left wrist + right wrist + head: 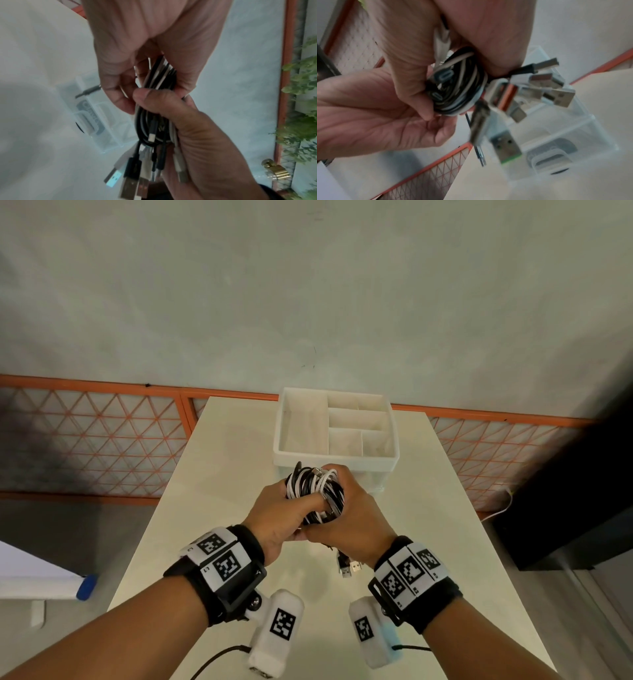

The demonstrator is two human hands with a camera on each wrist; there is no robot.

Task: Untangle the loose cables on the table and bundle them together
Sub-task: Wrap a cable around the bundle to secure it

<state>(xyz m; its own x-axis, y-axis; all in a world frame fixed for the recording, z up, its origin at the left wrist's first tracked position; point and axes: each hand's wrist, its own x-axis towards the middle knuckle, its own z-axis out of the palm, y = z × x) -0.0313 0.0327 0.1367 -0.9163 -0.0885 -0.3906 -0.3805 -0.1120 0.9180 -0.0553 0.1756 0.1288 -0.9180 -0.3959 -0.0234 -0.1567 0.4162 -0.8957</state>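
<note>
A coil of black and white cables (315, 491) hangs above the table, held between both hands. My left hand (274, 518) grips its left side, thumb across the loops. My right hand (359, 518) wraps the right side from behind. Several USB plugs (349, 568) dangle under the right wrist. In the left wrist view the left hand (145, 54) and right hand (188, 121) clamp the coil (150, 125), with plugs (130, 175) below. In the right wrist view the coil (458, 88) sits between the right hand (412, 67) and left palm (376, 115), plugs (547, 92) fanning out.
A white divided organiser box (284, 426), its compartments empty, stands just beyond the hands on the pale table (222, 474). An orange lattice railing (102, 440) runs behind the table. A blue object (87, 587) lies off the table at the left.
</note>
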